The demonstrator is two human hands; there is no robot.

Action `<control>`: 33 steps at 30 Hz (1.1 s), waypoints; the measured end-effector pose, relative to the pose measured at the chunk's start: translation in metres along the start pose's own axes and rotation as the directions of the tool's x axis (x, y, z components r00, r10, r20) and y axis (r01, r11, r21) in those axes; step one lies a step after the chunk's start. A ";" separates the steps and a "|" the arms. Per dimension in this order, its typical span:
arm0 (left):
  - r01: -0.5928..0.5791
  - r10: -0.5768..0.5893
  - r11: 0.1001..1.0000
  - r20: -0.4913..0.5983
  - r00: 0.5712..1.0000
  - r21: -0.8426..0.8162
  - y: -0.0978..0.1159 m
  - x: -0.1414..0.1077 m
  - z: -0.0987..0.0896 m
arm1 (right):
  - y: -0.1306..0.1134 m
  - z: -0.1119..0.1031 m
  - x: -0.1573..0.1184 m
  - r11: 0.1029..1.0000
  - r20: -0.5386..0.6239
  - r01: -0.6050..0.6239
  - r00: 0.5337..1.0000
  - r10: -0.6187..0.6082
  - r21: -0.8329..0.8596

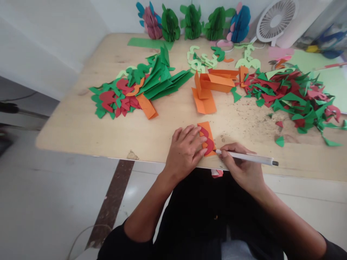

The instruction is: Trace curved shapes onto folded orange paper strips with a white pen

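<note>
Near the table's front edge lies an orange paper piece [205, 127] with a curvy red paper cutout [210, 145] on top of it. My left hand [183, 150] lies flat over their left side, its fingertips touching the paper and covering part of the cutout. In my right hand [245, 168] is a white pen [248, 156], gripped between thumb and fingers. The pen's tip meets the orange paper beside the lower right edge of the red cutout. Beyond my hands stand folded orange paper strips [208, 104].
Cut green and red shapes [108, 97] and folded green paper [162, 81] lie to the left. A heap of paper scraps [292, 95] covers the right side. Light green cutouts [199, 65], paper figures [192, 23] and a white fan [277, 20] are at the back.
</note>
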State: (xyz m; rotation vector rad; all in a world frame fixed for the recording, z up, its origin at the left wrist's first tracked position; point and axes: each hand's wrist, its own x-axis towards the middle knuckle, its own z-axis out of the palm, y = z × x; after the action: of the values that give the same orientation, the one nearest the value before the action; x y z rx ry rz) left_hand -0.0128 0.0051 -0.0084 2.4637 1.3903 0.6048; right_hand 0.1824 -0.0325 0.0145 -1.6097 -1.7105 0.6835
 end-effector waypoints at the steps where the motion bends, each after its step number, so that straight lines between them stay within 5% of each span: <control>1: 0.002 -0.002 1.000 0.003 1.000 -0.001 0.000 0.000 0.000 | 0.000 0.000 0.000 1.000 -0.008 0.004 1.000 -0.004 -0.008; 33: -0.029 0.028 0.999 -0.040 0.999 -0.016 -0.002 0.000 0.002 | 0.005 0.004 0.005 0.999 -0.066 0.025 0.998 -0.024 0.020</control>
State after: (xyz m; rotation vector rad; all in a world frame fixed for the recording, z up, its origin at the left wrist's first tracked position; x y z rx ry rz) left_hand -0.0138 0.0060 -0.0111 2.4752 1.3615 0.6719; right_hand 0.1822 -0.0271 0.0089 -1.5777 -1.6674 0.6274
